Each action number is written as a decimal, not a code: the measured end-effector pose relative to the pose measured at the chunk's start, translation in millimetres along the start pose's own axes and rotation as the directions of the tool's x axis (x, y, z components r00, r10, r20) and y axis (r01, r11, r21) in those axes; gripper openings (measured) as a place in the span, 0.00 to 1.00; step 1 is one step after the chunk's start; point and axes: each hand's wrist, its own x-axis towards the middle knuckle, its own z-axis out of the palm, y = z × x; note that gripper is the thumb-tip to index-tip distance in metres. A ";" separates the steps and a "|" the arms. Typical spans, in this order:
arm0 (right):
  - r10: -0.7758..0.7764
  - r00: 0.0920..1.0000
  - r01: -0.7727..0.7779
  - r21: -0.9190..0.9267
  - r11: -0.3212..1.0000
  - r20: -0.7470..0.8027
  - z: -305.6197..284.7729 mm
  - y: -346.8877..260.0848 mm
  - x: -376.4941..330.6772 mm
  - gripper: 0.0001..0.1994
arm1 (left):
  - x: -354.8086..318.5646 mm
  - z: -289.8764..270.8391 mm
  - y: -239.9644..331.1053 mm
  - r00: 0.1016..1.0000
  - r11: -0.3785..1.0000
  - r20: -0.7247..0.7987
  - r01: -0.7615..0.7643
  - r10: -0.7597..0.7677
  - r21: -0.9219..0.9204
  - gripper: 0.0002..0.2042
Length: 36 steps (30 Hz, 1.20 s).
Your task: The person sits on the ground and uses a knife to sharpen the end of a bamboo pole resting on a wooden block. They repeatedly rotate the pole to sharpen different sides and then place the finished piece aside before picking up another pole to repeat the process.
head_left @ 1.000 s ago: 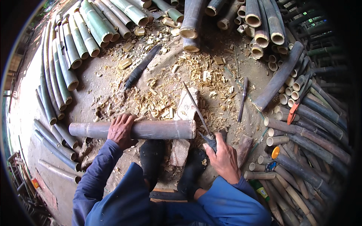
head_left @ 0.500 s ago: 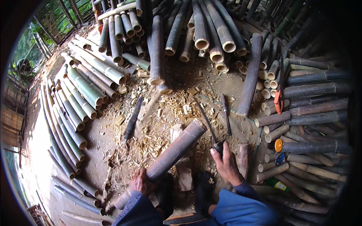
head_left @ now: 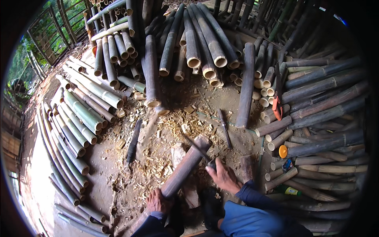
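Note:
My left hand (head_left: 158, 203) is closed around the lower part of a dark bamboo pole (head_left: 184, 169), which slants up to the right. In my right hand (head_left: 224, 178) is the dark handle of a long knife (head_left: 196, 146). Its narrow blade crosses over the pole's upper end; whether it touches the bamboo I cannot tell. Beneath the pole is a pale, worn wooden block (head_left: 178, 153), partly hidden. Curled bamboo shavings (head_left: 158, 158) are strewn around it.
A dark-handled blade (head_left: 134, 141) lies left of the shavings, and a slim dark tool (head_left: 224, 129) lies to the right. Cut bamboo poles (head_left: 85, 106) are stacked left, ahead and right. A saw with an orange handle (head_left: 277, 108) leans on the right pile. A short stump (head_left: 247, 168) stands near my right hand.
The knife has moved left, from beside the pole to across its upper end. My left hand still grips the pole. The whole view has shifted slightly.

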 end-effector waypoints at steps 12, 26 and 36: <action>-0.043 0.979 0.094 -0.254 0.962 0.199 -41.1 5.3 23.4 0.30 | -2.7 0.0 3.5 1.000 0.999 -0.027 -0.005 0.006 0.045 0.33; 0.375 0.802 -0.303 0.223 0.926 -0.465 -49.7 89.1 74.8 0.30 | 1.3 -1.8 6.3 0.997 0.999 -0.063 -0.035 0.036 0.018 0.30; 0.283 0.948 -0.276 0.071 0.959 -0.143 52.0 56.1 43.3 0.35 | 49.8 -103.8 59.2 0.996 0.927 0.071 -0.028 0.059 -0.375 0.39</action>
